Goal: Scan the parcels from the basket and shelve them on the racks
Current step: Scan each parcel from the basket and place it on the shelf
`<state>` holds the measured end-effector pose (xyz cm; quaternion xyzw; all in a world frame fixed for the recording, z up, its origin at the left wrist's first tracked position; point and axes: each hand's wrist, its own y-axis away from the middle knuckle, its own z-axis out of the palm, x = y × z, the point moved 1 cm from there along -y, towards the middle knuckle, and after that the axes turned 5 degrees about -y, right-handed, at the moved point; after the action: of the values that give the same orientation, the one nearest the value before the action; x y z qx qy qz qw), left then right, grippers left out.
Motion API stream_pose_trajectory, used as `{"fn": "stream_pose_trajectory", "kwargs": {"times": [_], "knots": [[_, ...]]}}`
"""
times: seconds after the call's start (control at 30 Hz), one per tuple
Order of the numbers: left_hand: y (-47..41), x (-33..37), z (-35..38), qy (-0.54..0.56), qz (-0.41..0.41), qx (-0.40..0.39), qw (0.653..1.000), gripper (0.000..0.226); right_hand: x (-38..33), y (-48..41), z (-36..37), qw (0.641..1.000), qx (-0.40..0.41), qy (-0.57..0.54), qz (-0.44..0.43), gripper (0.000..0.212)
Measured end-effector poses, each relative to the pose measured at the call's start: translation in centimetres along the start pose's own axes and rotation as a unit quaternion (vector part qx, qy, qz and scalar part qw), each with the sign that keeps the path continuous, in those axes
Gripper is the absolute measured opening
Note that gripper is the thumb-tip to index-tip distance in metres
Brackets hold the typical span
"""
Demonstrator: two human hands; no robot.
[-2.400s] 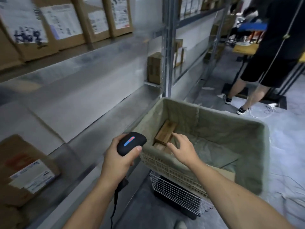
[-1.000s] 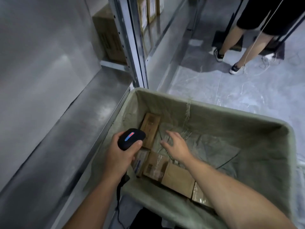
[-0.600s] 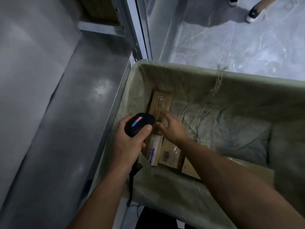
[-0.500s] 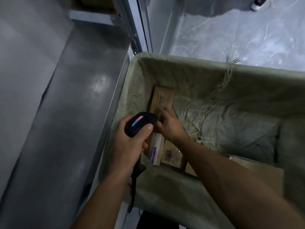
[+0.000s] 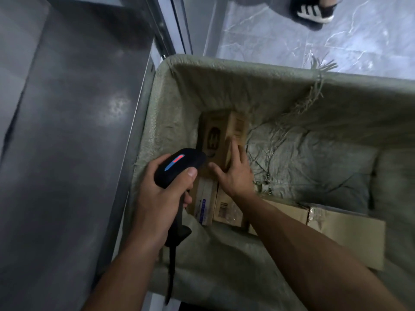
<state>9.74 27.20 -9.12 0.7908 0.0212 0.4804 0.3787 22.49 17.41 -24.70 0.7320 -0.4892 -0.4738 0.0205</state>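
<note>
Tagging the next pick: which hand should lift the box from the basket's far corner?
Right. The right hand has thumb and fingers astride the cardboard box in the basket; the left hand is full, gripping the scanner.

Five parcels (image 5: 221, 133), one basket (image 5: 247, 81), one scanner (image 5: 179, 167) — one shoe (image 5: 312, 10).

In your sack-lined basket (image 5: 224, 66), one brown cardboard parcel (image 5: 221, 133) stands tipped on edge in your right hand (image 5: 233, 173), other parcels (image 5: 226, 209) lie flat along the near wall, and your left hand (image 5: 157, 198) grips the black scanner (image 5: 177, 167).
</note>
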Motion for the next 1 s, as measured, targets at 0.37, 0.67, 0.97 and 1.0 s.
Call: {"fn": "stream_pose_trajectory", "kwargs": {"times": [0.37, 0.67, 0.97, 1.0], "knots": [[-0.3, -0.1, 0.4, -0.001, -0.010, -0.001, 1.000, 0.051, -0.6, -0.6, -0.2, 0.992, -0.005, 0.119, -0.046, 0.089], [-0.4, 0.0, 0.7, -0.002, -0.015, 0.001, 1.000, 0.047, 0.2, -0.7, -0.6, 0.984, -0.007, 0.174, -0.020, 0.088], [-0.7, 0.0, 0.8, 0.007, -0.011, -0.002, 1.000, 0.047, 0.6, -1.5, -0.8, 0.988, -0.010, 0.150, 0.041, 0.107], [-0.8, 0.0, 0.7, 0.004, -0.012, -0.003, 1.000, 0.048, 0.3, -1.6, -0.5, 0.988, -0.009, 0.146, 0.054, 0.109]]}}
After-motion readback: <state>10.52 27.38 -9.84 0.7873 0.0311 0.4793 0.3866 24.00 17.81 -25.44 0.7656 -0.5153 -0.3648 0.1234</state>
